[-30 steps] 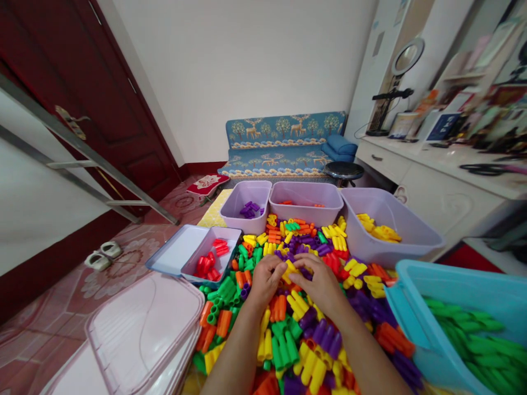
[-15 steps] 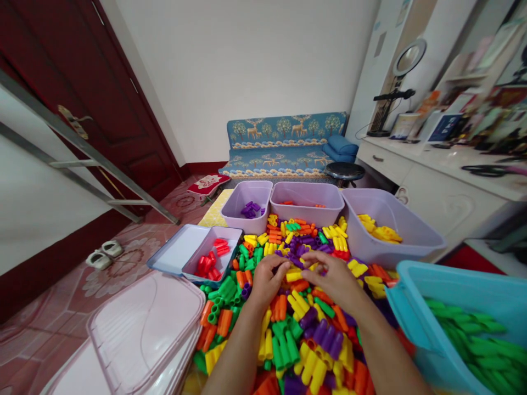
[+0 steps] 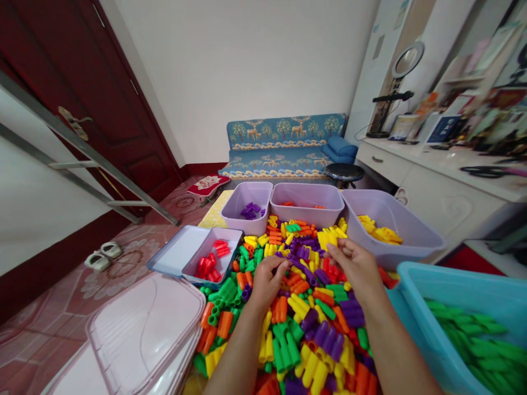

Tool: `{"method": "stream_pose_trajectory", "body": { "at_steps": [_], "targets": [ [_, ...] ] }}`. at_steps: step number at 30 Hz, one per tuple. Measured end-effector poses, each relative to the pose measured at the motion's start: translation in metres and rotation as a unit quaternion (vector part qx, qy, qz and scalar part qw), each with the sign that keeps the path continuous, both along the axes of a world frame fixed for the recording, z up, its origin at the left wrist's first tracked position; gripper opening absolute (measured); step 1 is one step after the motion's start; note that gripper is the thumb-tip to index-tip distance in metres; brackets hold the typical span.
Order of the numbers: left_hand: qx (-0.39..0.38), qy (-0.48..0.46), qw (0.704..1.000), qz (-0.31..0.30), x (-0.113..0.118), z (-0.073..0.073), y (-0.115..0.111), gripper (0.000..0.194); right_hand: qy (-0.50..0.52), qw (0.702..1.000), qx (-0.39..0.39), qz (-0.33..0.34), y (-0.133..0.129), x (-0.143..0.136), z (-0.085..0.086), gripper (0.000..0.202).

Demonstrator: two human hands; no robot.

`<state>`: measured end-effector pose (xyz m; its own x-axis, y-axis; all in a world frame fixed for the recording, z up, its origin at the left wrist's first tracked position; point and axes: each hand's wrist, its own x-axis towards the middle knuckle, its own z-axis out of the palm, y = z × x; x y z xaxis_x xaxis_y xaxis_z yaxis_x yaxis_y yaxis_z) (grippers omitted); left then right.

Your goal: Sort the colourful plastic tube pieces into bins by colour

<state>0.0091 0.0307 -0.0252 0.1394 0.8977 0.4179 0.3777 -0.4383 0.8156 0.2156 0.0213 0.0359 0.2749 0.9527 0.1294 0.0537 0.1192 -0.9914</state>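
My right hand (image 3: 357, 267) grips a yellow plastic tube block (image 3: 327, 237) between thumb and fingers, raised above the far right part of the pile. My left hand (image 3: 265, 278) is closed in a pinch over the middle of the pile; whatever its fingertips hold, if anything, is hidden. Around both hands lies a heap of tube blocks (image 3: 286, 345) in green, orange, purple, yellow and red. Yellow blocks lie in the lilac bin (image 3: 395, 206) just beyond my right hand.
Behind the heap stand a lilac bin (image 3: 247, 219) with purple blocks and another lilac bin (image 3: 307, 211) with orange ones. A smaller box (image 3: 233, 241) at left holds red blocks. Green blocks fill a turquoise bin (image 3: 420, 307). Pale lids (image 3: 144, 329) lie at lower left.
My right hand has moved right and away from my left hand, lifting the yellow tube block off the pile. My left hand has stayed nearly in place.
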Motion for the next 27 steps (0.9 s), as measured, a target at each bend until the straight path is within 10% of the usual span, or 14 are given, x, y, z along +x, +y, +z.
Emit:
{"method": "stream_pose_trajectory", "body": {
  "at_steps": [7, 12, 19, 27],
  "targets": [
    [-0.003, 0.007, 1.0, -0.005, -0.001, 0.0, 0.0, 0.028, 0.374, 0.905, 0.118, -0.166, 0.02, 0.016, 0.011, 0.025],
    [-0.003, 0.011, 1.0, -0.001, -0.001, -0.002, 0.001, 0.027, 0.416, 0.892, 0.075, -0.163, 0.021, 0.013, 0.013, 0.017],
    [0.001, -0.032, 0.999, -0.001, 0.001, 0.001, -0.001, 0.022, 0.015, 1.0, 0.008, 0.023, 0.02, -0.022, -0.016, 0.033],
    [0.007, -0.038, 0.999, -0.002, 0.001, 0.0, 0.0, 0.019, -0.477, 0.873, 0.07, 0.075, 0.064, -0.056, -0.017, 0.061]
  ]
}}
